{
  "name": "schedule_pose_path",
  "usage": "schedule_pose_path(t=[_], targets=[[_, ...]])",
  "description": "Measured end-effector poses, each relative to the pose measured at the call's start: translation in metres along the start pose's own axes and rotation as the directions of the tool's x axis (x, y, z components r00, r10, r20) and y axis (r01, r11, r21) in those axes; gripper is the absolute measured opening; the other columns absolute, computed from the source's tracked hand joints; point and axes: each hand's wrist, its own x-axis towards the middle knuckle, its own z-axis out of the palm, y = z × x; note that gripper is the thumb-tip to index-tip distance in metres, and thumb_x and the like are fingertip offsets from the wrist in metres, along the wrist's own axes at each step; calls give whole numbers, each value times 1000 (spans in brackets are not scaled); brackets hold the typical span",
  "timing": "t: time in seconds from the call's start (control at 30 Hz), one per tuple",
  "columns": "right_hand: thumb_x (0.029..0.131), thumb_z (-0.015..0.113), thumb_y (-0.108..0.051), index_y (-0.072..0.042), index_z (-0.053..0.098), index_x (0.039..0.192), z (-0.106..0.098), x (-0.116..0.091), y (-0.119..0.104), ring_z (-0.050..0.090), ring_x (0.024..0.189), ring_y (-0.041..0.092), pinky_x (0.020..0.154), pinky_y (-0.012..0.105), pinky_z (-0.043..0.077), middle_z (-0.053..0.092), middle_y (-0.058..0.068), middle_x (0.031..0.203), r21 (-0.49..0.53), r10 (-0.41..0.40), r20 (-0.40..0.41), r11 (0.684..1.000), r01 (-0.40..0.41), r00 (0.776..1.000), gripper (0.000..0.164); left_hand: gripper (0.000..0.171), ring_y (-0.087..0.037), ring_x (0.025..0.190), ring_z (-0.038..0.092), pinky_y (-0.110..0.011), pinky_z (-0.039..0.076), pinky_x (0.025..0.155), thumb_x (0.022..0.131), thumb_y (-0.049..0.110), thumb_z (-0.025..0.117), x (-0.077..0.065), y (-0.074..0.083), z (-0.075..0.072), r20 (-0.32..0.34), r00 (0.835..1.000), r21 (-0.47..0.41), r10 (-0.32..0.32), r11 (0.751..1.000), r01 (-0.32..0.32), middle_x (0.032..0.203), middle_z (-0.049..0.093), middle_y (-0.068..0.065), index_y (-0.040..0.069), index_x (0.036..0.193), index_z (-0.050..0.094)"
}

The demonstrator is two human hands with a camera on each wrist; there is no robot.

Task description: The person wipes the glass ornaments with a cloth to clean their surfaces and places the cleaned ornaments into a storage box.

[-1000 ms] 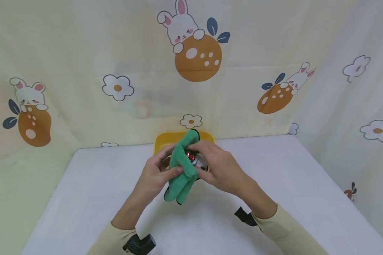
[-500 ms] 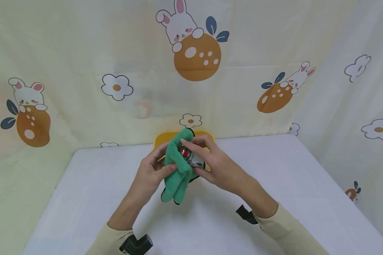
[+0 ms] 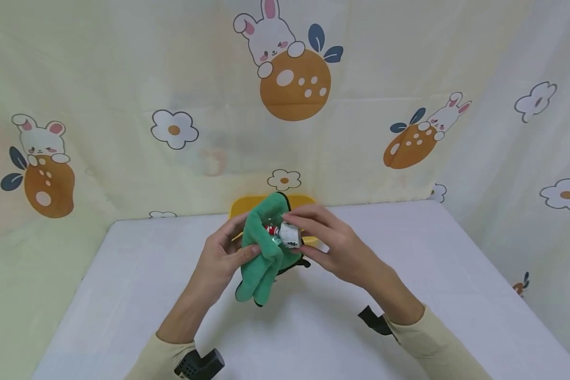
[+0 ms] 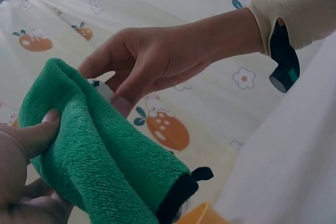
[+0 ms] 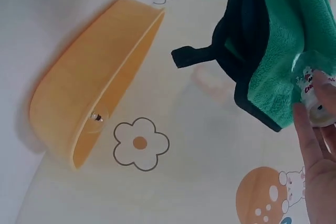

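My left hand [image 3: 218,269] grips a green towelling cloth [image 3: 258,269] with black edging, its thumb on top and fingers behind. Folded partly round by this cloth is a small snow globe [image 3: 291,236] with a white base and something red inside its clear dome. The fingers and thumb of my right hand [image 3: 349,250] pinch the base from the right. In the right wrist view the clear dome [image 5: 310,64] lies against the cloth, with red lettering below it. From the left wrist, the cloth [image 4: 100,145] hides most of the globe.
Behind the hands a yellow bin [image 3: 247,205] stands at the table's [image 3: 161,264] back edge. A clear round piece with a small figure [image 5: 97,120] shows inside it. A rabbit-print curtain [image 3: 123,169] hangs right behind. Black wrist cameras [image 3: 200,364] sit on both sleeves.
Cloth and left hand have shifted slightly left. My right hand has drawn a little right, its fingers regripping, and the globe has turned so its white base shows.
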Motion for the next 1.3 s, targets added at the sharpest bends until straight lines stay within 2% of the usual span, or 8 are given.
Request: schedule_pose_path(t=[0.13,0.37,0.67,0.8,0.97,1.03,1.1,1.3], targets=[[73,88,2,-1,60,137,2,4,-1,61,111,23,80,23,60,60,12,129,3,-12,-8,1000,12,1000,69,58,-34,127,56,-34,56,99,93,10,74,0,2,-2,12,999,29,35,999,-35,144,53,-7,18,146,53],[77,87,-4,-4,59,136,5,9,-6,66,111,21,81,31,62,64,10,127,121,95,-22,988,-92,995,65,59,-36,122,59,-36,58,96,91,6,75,-2,5,-5,8,995,44,98,994,-98,141,56,-9,14,145,55],[90,77,-11,-3,62,133,8,17,-11,71,96,16,80,24,61,68,7,117,122,239,38,963,-242,970,46,59,-22,118,65,-36,57,96,88,0,76,-5,3,-7,-29,976,145,217,967,-211,136,63,-5,15,143,58],[96,71,-14,-3,67,123,8,20,-13,70,89,12,76,25,62,71,4,106,138,354,81,922,-363,932,30,60,-22,119,64,-37,57,96,86,-5,75,-6,5,-7,-23,960,175,281,946,-272,137,62,-5,12,141,59],[101,64,-15,-3,67,115,6,23,-14,73,79,19,72,30,63,71,5,97,290,445,171,830,-476,879,19,58,-24,121,60,-38,56,97,87,-8,74,-8,7,-7,-17,950,180,313,935,-305,137,60,-6,9,141,60],[102,62,-16,-3,66,115,6,23,-14,73,78,23,72,32,63,70,7,97,339,456,199,799,-497,868,19,57,-24,122,60,-38,56,97,88,-8,73,-8,7,-7,-14,949,174,314,936,-307,138,60,-6,8,141,59],[103,61,-17,-3,66,117,6,23,-15,72,80,23,73,34,64,70,7,97,351,457,210,790,-503,864,20,58,-24,122,60,-38,56,98,88,-8,73,-9,7,-7,-9,950,165,312,937,-306,139,59,-6,8,141,59],[101,63,-12,-4,63,126,6,21,-14,67,86,17,74,37,63,68,6,106,292,413,192,842,-453,891,26,60,-24,120,63,-38,57,97,87,-7,75,-10,5,-8,-10,956,151,293,946,-288,140,59,-7,8,142,57]])
